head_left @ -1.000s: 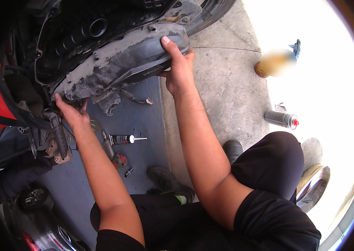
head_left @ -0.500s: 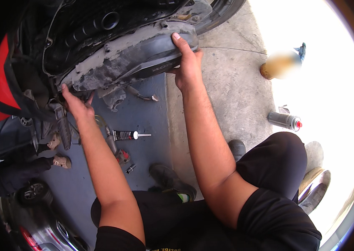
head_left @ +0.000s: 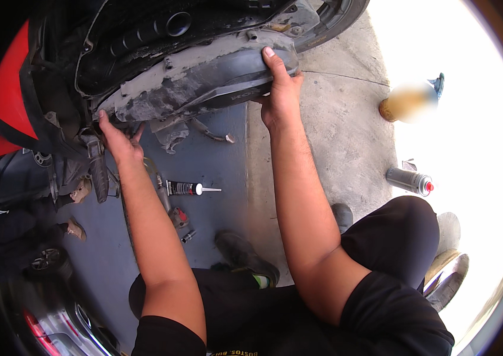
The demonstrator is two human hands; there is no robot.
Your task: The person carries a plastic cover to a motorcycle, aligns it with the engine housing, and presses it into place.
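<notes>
My left hand [head_left: 122, 142] grips the left end of a long, dirty grey-black engine cover [head_left: 198, 74], thumb on top. My right hand [head_left: 282, 98] holds its right end, thumb over the face and fingers wrapped behind. The cover lies along the lower edge of a black casing [head_left: 138, 41] on a scooter with a red body panel [head_left: 9, 95] and a wheel [head_left: 337, 24] at the top; whether cover and casing touch all along, I cannot tell. Below the cover are a grey crumpled cloth or bag [head_left: 173, 139] and a hose [head_left: 210, 132].
On the blue floor lie a sealant tube [head_left: 185, 188], a red-ended tool [head_left: 180, 216] and a socket [head_left: 188, 236]. A spray can [head_left: 406, 180], blurred amber container [head_left: 395, 108] and ring-shaped object [head_left: 447, 279] are rightward. Another person's shoes [head_left: 76, 229] and a dark car-like vehicle [head_left: 55, 314] are leftward.
The view has shifted, so scooter, cover and both hands appear further right, the left end higher. My grip looks the same. The other person's lower foot has moved leftward against the floor.
</notes>
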